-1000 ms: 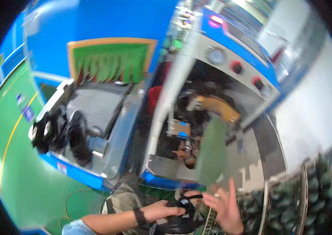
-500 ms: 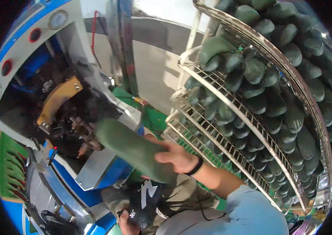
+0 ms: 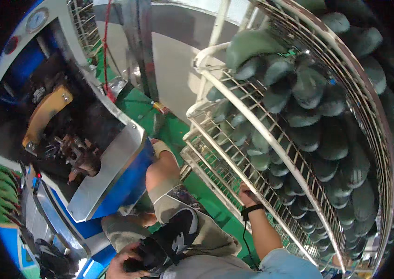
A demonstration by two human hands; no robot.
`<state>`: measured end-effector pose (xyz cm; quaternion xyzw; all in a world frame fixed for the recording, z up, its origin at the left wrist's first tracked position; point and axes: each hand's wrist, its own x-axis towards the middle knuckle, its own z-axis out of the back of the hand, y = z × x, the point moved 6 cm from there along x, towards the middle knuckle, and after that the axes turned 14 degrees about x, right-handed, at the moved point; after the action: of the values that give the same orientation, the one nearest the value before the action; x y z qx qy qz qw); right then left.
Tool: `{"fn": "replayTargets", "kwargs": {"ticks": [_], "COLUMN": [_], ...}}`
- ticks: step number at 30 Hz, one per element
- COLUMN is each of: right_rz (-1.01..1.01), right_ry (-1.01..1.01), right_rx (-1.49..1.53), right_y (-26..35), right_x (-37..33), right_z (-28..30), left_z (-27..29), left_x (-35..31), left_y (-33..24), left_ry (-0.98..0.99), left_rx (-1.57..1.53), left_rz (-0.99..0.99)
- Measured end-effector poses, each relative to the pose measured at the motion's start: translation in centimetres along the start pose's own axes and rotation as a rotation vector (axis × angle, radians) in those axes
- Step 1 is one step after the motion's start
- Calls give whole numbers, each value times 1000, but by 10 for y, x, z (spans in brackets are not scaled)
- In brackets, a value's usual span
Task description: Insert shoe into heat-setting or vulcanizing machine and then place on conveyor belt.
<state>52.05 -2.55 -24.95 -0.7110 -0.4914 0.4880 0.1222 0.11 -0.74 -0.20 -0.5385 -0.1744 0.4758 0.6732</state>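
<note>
My left hand [image 3: 125, 262] is closed on a black sports shoe upper [image 3: 183, 235] with white marks, held over my lap at the bottom of the view. My right arm, with a black wristband, stretches to the white wire rack [image 3: 271, 137]. There my right hand [image 3: 248, 195] is at the lower rails, its fingers mostly hidden. Whether it holds anything does not show. Many dark green shoe lasts [image 3: 329, 139] lie packed on the rack's shelves. One lighter green shoe last [image 3: 255, 46] lies on top at the near end.
A blue and grey machine [image 3: 108, 179] stands at the left, with a tan curved bar [image 3: 46, 116], a metal clamp mechanism [image 3: 78, 156] and a round gauge [image 3: 36, 20]. Another dark shoe [image 3: 53, 260] rests at its lower side. A red cord [image 3: 106, 51] hangs behind, over a green floor [image 3: 171, 132].
My right hand has moved right, from beside the machine to the rack. The green shoe last it held is no longer seen in it. The view has shifted toward the rack.
</note>
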Motion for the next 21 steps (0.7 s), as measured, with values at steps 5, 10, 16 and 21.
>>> {"fn": "replayTargets", "kwargs": {"ticks": [5,10,16,21], "right_rz": [-19,-111,249,116], "right_ry": [138,68,-168,-100], "right_rx": [-156,-521,-1389,-1588], "right_y": [48,35,-60,-237], "right_x": [44,-15,22,8], "right_z": [11,-29,-20,5], "left_z": [59,132,191,199], "left_x": [-88,-190,-211,-219], "left_y": [-20,-2,25,35], "left_ry": [-307,-1157,-1015,-956], "left_rx": [-128,-419,1019,1012], "left_rz": [-21,-132,768,1031]}}
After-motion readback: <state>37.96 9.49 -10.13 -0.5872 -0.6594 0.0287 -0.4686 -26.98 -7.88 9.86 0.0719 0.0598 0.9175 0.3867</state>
